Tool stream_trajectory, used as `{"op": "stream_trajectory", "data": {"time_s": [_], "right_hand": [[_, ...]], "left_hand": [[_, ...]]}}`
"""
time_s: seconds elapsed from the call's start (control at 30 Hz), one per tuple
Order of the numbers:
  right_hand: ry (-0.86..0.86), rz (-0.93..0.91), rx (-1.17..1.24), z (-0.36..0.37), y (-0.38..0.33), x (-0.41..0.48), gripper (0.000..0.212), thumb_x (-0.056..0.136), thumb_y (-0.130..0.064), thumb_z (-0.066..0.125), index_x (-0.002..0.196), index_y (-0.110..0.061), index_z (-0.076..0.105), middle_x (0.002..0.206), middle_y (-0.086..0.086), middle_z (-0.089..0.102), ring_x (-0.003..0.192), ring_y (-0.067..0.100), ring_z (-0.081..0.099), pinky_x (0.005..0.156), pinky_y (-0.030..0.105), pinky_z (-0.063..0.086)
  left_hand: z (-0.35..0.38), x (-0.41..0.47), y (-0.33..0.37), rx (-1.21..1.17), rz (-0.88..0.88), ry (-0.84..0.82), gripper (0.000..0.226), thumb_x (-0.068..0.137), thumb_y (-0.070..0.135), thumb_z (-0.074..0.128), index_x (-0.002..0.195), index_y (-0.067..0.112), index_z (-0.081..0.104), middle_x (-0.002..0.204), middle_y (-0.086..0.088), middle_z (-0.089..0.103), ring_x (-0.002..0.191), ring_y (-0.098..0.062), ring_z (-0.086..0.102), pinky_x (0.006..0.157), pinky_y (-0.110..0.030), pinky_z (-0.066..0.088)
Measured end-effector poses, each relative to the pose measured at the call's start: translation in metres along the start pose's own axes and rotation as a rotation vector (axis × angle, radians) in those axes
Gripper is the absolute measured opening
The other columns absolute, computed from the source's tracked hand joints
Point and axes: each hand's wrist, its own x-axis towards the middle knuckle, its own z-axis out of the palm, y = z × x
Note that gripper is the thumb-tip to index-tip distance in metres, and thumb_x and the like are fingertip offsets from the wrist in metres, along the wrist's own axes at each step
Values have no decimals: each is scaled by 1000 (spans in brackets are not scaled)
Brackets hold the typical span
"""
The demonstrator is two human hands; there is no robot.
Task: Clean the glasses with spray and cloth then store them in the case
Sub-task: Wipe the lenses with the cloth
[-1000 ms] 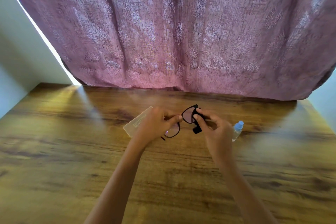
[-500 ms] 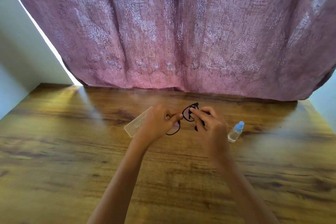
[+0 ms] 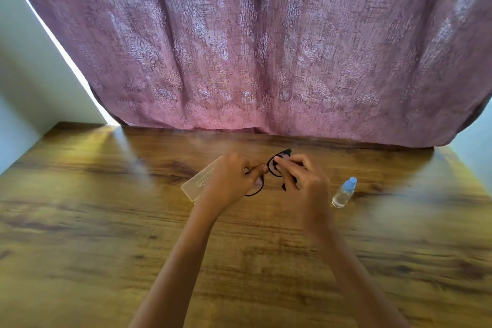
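Two bare forearms reach out over a wood-grain table (image 3: 106,247). Above it, the left hand (image 3: 229,181) pinches a pair of black-framed glasses (image 3: 275,168) near the bridge, thumb and forefinger closed on the frame, one lens half hidden below the fingers. The right hand (image 3: 306,181) grips a dark cloth (image 3: 288,184), its fingertips pressing the cloth against the other lens. A pale translucent case (image 3: 198,181) lies just behind the left hand. A small clear spray bottle (image 3: 343,193) with a blue cap lies tilted right of the right hand. A pink patterned curtain (image 3: 253,48) hangs behind.
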Motion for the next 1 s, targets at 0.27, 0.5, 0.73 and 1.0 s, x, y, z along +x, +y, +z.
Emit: {"op": "stream_trajectory", "data": {"time_s": [0.27,0.5,0.73,1.0], "right_hand": [[44,39,3,-3,3,4,19,84,-1,67,103,-2,72,86,6,64,70,17,60,64,21,48],[-16,-16,6,4,-6,-3,22,84,-2,66,106,-3,71,94,6,64,86,19,61,73,25,51],[25,84,4,0,8,5,20,86,-2,65,105,-3,71,89,6,63,73,19,59,65,25,50],[-49,-48,10,11,-6,-10,21,88,-14,64,106,-4,72,89,4,62,83,16,58,74,22,48]], "left_hand": [[-1,-2,5,10,13,3,15,88,23,64,85,15,76,84,2,75,81,-13,67,72,-25,48],[-1,-3,4,38,25,14,13,88,24,63,87,20,76,75,4,74,76,-9,67,71,-31,51],[-3,-7,7,16,14,22,14,87,19,64,81,14,76,73,3,73,66,6,58,61,-6,36],[-6,-6,3,5,-32,21,21,89,22,62,73,19,75,62,5,69,56,-1,53,53,-19,38]]}}
